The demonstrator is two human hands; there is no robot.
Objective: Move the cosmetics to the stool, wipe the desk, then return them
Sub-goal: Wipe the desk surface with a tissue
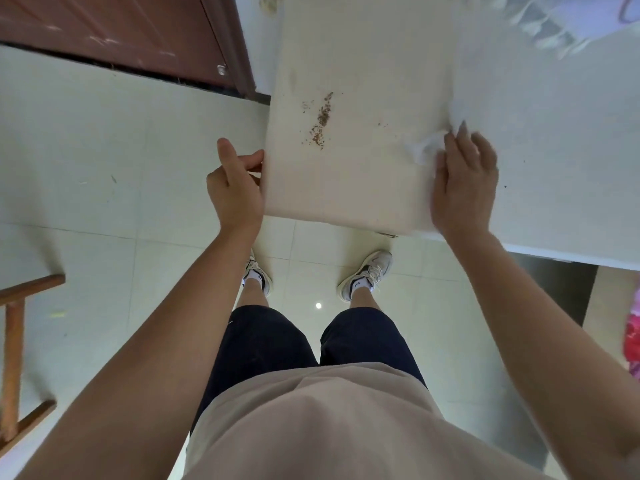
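Cream desk (346, 195): near corner faces you, tiled floor (104, 150) open on its left | white tissue (424, 148) pressed under your right hand (464, 181), fingers flat | brown crumbs (320, 123) between your hands | left hand (235, 181) curled at the desk's left edge, grip unclear | wooden stool (14, 341) far left.
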